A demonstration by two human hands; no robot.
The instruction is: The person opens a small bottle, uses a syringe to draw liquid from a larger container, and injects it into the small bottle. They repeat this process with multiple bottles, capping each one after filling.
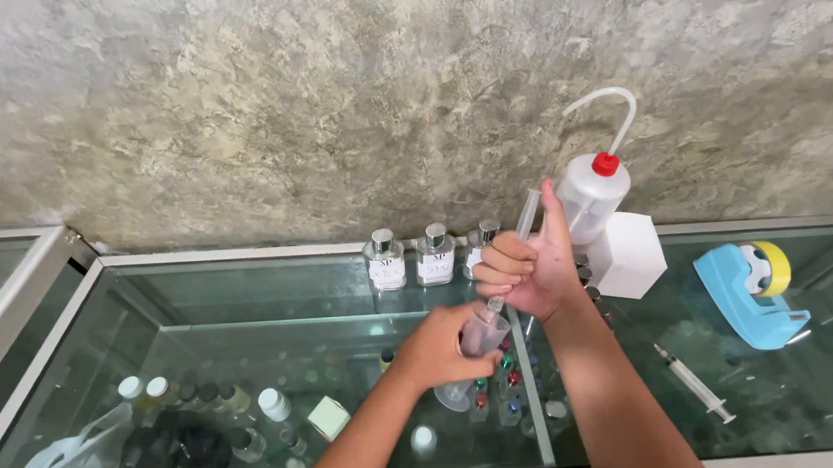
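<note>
Two bare hands work above a glass worktop [242, 309]: the left hand [442, 347], fingers wrapped around a small clear cup [478, 341], steadies it while the right hand [528, 272], fingers clamped, angles a syringe [516, 245] into it, near three perfume bottles [434, 254].

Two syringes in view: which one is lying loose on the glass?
The syringe right of the right hand, lying flat and untouched on the glass counter. The other syringe is gripped upright in that hand, over a small beaker.
</note>
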